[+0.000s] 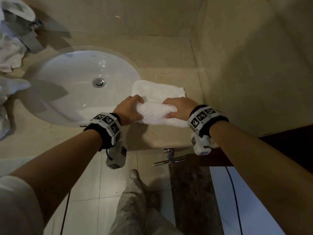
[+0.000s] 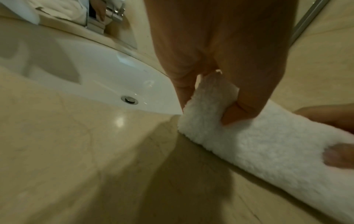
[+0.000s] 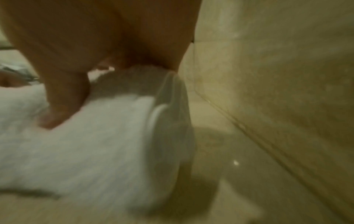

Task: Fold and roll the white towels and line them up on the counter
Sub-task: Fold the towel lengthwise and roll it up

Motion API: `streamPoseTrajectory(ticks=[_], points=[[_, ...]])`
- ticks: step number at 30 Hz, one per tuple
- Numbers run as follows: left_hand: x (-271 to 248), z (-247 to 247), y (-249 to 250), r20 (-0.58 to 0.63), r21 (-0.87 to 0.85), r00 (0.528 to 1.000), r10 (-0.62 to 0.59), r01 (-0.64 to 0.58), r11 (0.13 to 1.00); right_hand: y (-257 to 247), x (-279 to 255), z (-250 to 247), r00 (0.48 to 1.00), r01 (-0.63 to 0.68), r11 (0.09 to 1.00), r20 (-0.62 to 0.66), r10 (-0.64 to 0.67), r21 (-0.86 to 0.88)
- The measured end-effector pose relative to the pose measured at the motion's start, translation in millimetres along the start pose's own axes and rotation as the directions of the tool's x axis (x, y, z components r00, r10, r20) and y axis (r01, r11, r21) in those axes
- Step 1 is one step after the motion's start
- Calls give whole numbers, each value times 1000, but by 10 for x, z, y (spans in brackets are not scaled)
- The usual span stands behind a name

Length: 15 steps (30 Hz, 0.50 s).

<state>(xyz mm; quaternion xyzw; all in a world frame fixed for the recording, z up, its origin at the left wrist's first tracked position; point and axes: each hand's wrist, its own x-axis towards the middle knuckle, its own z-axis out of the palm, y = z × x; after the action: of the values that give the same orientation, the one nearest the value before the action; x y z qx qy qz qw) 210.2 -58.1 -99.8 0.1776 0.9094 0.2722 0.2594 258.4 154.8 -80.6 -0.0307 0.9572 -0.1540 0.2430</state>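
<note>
The towel [image 1: 156, 114] is thick white terry cloth, fluffy and matt, its looped pile plain in the left wrist view; its rolled end [image 3: 168, 133] shows smoother hemmed cloth; the counter [image 1: 50, 138] looks like polished beige stone, veined and glossy, throwing back a spot of light; the sink [image 1: 81, 85] is smooth white glazed ceramic, very shiny; its drain [image 1: 99, 82] is bright chromed metal; the wall [image 1: 254, 65] has the same glossy beige stone finish; the wrist bands [image 1: 108, 126] look like black cloth with matt printed markers.
</note>
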Motion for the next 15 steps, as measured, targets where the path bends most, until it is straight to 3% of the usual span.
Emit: streamPoseTrajectory(ticks=[5, 9, 12, 15], points=[[-127, 151, 123, 157, -193, 987, 33, -2, 981, 158, -119, -88, 969, -14, 997, 246, -5, 77], [-139, 158, 148, 141, -208, 988, 70, -40, 977, 295, -177, -2, 973, -68, 977, 231, 20, 201], [-206, 164, 116, 39, 29, 972, 233, -234, 972, 238, -184, 29, 974, -105, 978, 217, 65, 182], [-222, 225, 81, 77, 415, 918, 388, -383, 825, 203, -183, 56, 971, -138, 988, 207, 122, 65]])
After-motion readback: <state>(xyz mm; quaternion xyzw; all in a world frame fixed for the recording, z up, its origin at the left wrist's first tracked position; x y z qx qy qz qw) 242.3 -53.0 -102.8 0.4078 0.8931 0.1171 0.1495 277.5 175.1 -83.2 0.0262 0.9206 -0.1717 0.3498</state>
